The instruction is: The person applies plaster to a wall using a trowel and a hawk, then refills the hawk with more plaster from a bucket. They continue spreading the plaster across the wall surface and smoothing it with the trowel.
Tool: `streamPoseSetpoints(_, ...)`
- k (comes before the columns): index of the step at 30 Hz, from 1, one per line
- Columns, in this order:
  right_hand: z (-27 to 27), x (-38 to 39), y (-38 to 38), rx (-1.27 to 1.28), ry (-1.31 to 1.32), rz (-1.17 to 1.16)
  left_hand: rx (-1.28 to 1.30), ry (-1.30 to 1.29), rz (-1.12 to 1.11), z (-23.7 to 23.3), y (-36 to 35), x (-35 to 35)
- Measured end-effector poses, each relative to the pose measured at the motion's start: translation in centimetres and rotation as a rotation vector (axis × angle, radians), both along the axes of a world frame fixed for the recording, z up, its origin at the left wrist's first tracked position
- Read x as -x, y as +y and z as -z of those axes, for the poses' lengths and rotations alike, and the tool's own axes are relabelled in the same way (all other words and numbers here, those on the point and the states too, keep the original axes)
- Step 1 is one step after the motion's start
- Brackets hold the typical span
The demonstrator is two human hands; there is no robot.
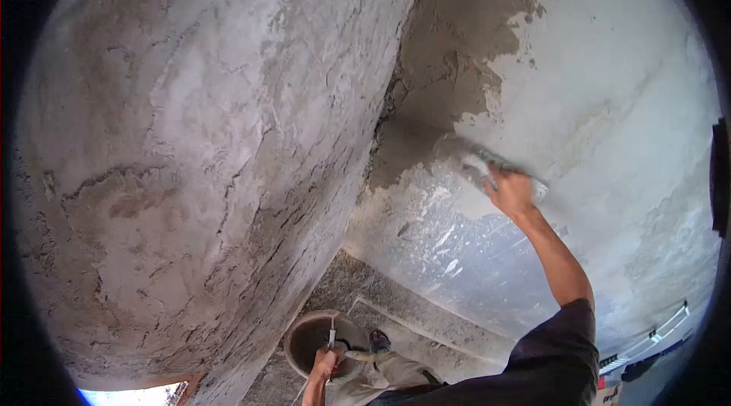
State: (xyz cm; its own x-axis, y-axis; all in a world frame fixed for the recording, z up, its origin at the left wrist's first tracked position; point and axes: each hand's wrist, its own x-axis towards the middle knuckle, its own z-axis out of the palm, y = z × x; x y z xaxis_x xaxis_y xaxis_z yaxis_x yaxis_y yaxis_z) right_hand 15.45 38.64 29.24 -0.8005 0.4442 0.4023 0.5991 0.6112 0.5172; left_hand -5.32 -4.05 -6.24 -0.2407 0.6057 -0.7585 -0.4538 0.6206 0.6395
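My right hand (512, 191) is closed around the handle of a plastering trowel (474, 156), its blade blurred against the wall on the right. Dark wet plaster (449, 63) covers that wall beside the corner, its ragged edge meeting the paler surface. Lower down, my left hand (326, 362) grips a thin, pale, stick-like tool (332, 336) whose kind I cannot make out. That hand is over a round bucket (299, 339) on the floor; my arm and the tool partly hide its inside.
A rough grey wall (190, 139) fills the left side and meets the right wall in a corner. My foot (379, 340) stands beside the bucket on the dusty floor (426, 314). A pale rail-like object (655, 336) lies at the lower right, and a bright opening (129, 396) shows bottom left.
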Motion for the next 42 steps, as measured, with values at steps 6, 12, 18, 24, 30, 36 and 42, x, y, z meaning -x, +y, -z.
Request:
streamPoseSetpoints(6, -9.1, 4.8, 2.5, -0.093, 0.681, -0.118, 0.038, 0.045, 0.028, -1.9, 0.0, 0.2)
streamPoseSetpoints(12, -2.3, 8.5, 3.0, 0.228, 0.166, 0.189, -0.07, 0.069, 0.029, 1.3, 0.0, -0.1)
streamPoseSetpoints(18, -0.3, 5.1, 0.2, 0.357, 0.103, 0.143, -0.027, 0.025, -0.005, -0.2, 0.1, 0.3)
streamPoseSetpoints(24, -11.3, 4.6, 1.5, -0.185, 0.338, 0.005, -0.079, 0.081, 0.033, -0.5, 0.7, 0.2)
streamPoseSetpoints(30, -2.5, 3.6, 0.7, 0.199, -0.13, 0.199, 0.033, 0.031, 0.082, 0.1, 0.0, -0.3)
streamPoseSetpoints(36, -7.2, 2.8, -0.1, 0.071, 0.679, -0.044, 0.065, 0.061, 0.055, 0.4, 0.4, 0.0)
streamPoseSetpoints(42, -11.6, 5.8, 2.9, 0.002, 0.676, -0.019, -0.077, 0.041, 0.031, 0.1, 0.9, -0.6)
